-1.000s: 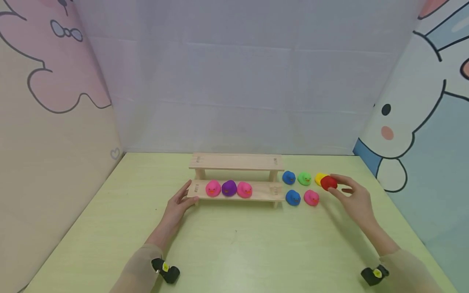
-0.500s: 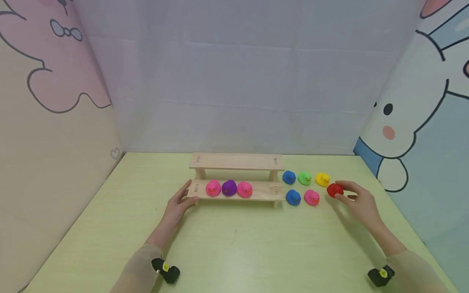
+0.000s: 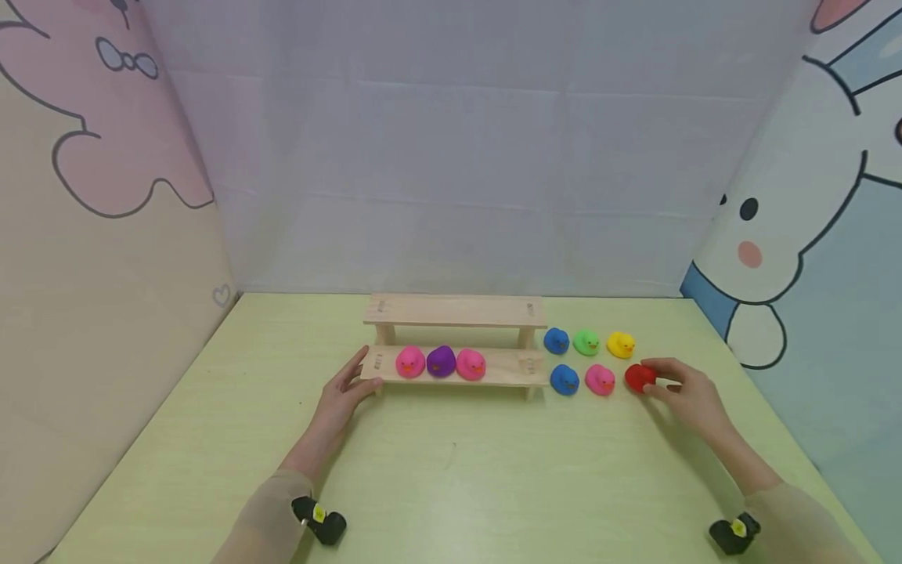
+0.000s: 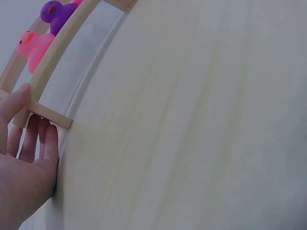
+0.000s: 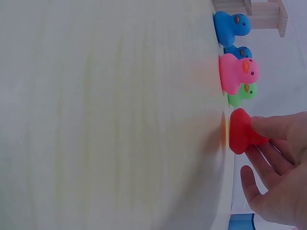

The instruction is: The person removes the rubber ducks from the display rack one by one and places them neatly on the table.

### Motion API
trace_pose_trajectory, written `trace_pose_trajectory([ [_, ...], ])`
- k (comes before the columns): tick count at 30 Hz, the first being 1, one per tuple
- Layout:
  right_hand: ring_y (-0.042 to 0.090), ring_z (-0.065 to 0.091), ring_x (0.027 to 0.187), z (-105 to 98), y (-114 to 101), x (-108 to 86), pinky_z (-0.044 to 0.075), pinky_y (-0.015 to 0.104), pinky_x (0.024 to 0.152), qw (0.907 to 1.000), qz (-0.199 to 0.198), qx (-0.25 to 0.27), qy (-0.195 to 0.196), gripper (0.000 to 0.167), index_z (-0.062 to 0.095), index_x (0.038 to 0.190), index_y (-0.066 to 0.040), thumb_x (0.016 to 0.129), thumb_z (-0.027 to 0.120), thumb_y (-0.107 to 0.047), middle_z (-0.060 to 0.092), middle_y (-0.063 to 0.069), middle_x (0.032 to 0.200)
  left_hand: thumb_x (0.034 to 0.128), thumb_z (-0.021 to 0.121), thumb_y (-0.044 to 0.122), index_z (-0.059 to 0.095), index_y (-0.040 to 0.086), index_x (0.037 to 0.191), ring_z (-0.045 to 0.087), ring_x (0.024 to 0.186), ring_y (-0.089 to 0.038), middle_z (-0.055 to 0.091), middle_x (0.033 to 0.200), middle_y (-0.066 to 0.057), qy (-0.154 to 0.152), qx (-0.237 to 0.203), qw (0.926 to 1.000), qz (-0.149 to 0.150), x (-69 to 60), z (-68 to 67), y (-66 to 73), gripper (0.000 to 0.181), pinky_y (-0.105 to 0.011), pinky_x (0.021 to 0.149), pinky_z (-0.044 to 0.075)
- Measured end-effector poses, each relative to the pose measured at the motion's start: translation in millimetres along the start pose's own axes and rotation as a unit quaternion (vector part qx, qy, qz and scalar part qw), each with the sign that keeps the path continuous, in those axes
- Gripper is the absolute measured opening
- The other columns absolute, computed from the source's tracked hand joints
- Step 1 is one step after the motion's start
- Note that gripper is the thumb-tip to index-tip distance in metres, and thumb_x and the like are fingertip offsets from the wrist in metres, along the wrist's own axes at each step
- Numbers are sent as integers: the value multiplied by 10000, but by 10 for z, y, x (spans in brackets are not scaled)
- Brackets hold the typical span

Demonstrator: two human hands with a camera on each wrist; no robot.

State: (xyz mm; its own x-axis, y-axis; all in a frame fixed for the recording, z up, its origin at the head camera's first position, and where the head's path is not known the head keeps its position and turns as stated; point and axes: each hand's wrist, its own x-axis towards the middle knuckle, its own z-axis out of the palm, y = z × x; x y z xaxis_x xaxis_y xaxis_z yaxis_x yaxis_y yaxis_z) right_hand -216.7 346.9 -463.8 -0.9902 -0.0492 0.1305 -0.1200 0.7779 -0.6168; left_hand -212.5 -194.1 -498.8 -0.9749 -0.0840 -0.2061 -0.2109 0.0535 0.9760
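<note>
My right hand (image 3: 687, 395) pinches a red rubber duck (image 3: 637, 379) between thumb and fingers, at or just over the table. In the right wrist view the red duck (image 5: 240, 132) is upside down or turned, its beak hidden. My left hand (image 3: 345, 392) grips the left end of a two-step wooden rack (image 3: 507, 368). The left wrist view has the thumb on the front board and fingers curled below. On the lower step sit a pink duck (image 3: 410, 362), a purple duck (image 3: 441, 362) and another pink duck (image 3: 470, 365).
Right of the rack stand a blue duck (image 3: 556, 341), a green duck (image 3: 586, 343) and a yellow duck (image 3: 621, 345) in the back row. In front of them are another blue duck (image 3: 564, 380) and a pink duck (image 3: 600, 380). A white backdrop (image 3: 451, 188) rises behind the table.
My right hand has brought the red duck from over the yellow duck toward me and down, to the right of the front pink duck. The left hand has stayed on the rack.
</note>
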Motion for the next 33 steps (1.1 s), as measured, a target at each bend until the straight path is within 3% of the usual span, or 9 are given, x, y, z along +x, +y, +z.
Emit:
trace_pose_trajectory([
  [9, 448, 570, 1152, 12, 2, -25, 531, 551, 904, 9999, -7, 1, -106, 416, 581, 1295, 36, 901, 675, -57, 612, 300, 1268, 912, 717, 285, 351, 415, 1514, 553, 1069, -56, 397, 1434, -60, 10, 39, 10000, -13, -6, 6, 14, 716, -363, 1113, 331],
  [12, 447, 557, 1165, 13, -4, -24, 518, 566, 927, 9998, 69, 36, -169, 417, 579, 1302, 27, 904, 668, -61, 606, 296, 1279, 927, 700, 247, 332, 384, 1531, 550, 1059, -50, 398, 1446, -72, -40, -2, 10000, -68, -49, 11, 89, 720, -364, 1115, 330],
  [25, 450, 516, 1197, 16, -22, -16, 493, 589, 964, 9989, 228, -25, -412, 423, 567, 1318, 11, 917, 660, -83, 580, 295, 1315, 928, 698, 267, 328, 419, 1522, 544, 1075, -51, 370, 1465, -60, -49, -49, 10000, -17, -10, -3, 30, 716, -384, 1141, 314],
  [33, 445, 520, 1188, 22, 7, -25, 513, 569, 947, 9990, 162, -34, -420, 434, 568, 1318, 8, 909, 676, -87, 583, 292, 1310, 917, 710, 279, 337, 405, 1523, 561, 1077, -58, 394, 1434, -60, -34, 30, 10000, 4, -13, 0, 11, 722, -310, 1069, 362],
])
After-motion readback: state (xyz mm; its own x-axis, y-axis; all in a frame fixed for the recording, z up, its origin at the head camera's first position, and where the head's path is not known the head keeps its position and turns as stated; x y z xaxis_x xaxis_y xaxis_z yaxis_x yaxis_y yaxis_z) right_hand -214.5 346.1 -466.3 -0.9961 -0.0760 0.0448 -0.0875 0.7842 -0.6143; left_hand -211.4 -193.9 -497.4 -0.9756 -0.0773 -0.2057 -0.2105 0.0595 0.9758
